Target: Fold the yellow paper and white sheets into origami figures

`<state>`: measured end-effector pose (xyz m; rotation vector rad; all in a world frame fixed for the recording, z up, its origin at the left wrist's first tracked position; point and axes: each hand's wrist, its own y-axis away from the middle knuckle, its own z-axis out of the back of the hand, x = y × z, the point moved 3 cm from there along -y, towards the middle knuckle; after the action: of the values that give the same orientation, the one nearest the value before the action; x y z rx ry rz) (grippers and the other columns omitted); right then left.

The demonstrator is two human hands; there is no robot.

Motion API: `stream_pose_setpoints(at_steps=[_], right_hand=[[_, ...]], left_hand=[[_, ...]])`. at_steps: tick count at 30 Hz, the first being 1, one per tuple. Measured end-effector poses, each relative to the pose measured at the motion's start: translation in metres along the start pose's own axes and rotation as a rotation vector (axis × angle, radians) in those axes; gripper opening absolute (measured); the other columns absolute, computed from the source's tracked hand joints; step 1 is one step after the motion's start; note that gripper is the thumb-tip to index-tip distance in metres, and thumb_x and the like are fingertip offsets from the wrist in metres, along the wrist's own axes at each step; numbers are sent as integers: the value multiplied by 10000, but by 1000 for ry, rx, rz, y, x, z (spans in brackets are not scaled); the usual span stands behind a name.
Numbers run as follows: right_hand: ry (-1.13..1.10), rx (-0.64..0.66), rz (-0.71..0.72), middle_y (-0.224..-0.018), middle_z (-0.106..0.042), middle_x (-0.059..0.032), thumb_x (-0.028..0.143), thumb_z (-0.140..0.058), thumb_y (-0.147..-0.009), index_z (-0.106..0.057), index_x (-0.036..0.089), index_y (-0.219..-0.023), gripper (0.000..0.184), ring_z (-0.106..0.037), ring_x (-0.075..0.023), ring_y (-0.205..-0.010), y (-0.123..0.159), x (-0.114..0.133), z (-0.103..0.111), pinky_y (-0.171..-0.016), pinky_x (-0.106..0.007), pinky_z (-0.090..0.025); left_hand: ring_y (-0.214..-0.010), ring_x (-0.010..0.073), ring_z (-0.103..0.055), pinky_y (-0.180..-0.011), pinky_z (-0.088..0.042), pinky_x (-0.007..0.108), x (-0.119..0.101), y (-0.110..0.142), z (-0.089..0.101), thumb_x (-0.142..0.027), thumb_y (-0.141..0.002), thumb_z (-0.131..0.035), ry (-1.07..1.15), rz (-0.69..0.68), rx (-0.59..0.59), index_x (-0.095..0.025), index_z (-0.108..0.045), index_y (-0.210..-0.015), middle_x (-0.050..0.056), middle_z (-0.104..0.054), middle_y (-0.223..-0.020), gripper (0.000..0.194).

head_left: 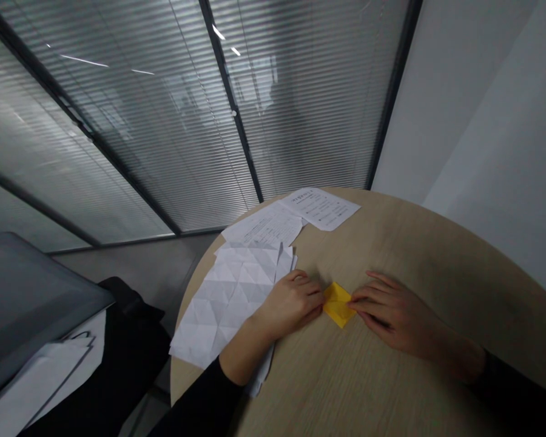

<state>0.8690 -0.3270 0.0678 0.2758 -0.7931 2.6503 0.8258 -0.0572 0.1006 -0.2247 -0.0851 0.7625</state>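
Left hand: the left hand (pixel 295 302) grasps the left corner of the yellow paper (pixel 338 304) with its fingertips.
Right hand: the right hand (pixel 391 309) pinches the right corner of the yellow paper between thumb and fingers.
Yellow paper: small, folded and diamond-shaped as seen, between the two hands, over the near middle of the round wooden counter (pixel 391 237).
Creased white sheets (pixel 227 300): on the left side of the counter, reaching beneath the left wrist and forearm.
Printed sheets (pixel 321 208): overlapping at the counter's far edge, beyond the creased sheets.
Left of counter: more white papers (pixel 50 370) beside a dark grey surface.
Far side: glass panels with horizontal blinds (pixel 300 91).
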Motion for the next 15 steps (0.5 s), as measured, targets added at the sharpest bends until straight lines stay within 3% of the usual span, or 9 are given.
stream_pose_setpoints(at_steps=[15], right_hand=[[31, -20, 30, -1216, -879, -47, 83, -629, -1080, -811, 284, -1300, 349, -830, -249, -1103, -1, 1, -2, -1311, -632, -530]], left_hand=[[-918, 237, -739, -1059, -543, 447, 5, -1, -9, -210, -1134, -665, -102, 52, -105, -207, -758, -979, 42, -795, -953, 180]])
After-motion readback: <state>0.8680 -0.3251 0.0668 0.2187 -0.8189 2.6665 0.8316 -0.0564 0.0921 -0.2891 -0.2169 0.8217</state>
